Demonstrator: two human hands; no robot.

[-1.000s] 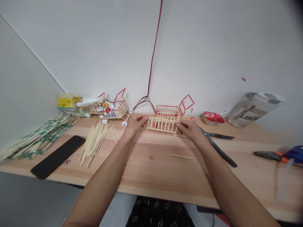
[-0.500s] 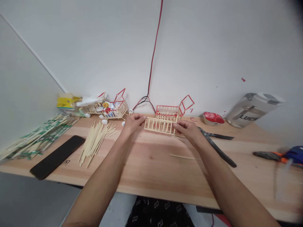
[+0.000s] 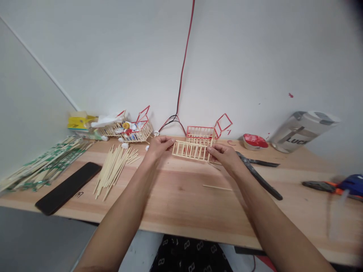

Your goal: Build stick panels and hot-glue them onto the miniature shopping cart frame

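A small slatted frame of pale wooden sticks (image 3: 190, 151) is held up between both hands, above the middle of the table. My left hand (image 3: 161, 146) pinches its left end between thumb and fingers. At its right end, my right hand (image 3: 222, 154) grips the frame close to an upright stick. Right behind the frame stands a miniature stick shopping cart (image 3: 201, 131) with red-painted rim and handle, partly hidden by it. On the wood below lies a single loose stick (image 3: 217, 187).
Left on the table (image 3: 181, 211) are loose sticks (image 3: 115, 170), a black phone (image 3: 68, 188), packaged chopsticks (image 3: 48, 162) and another cart (image 3: 138, 132) holding bottle caps. To the right lie cutters (image 3: 261, 175), a red paint tub (image 3: 255, 141), pliers (image 3: 320, 186) and a leaning plastic cup (image 3: 303, 132).
Hardly anything differs. The view has shifted very slightly, and both hands keep the stick frame in nearly the same place.
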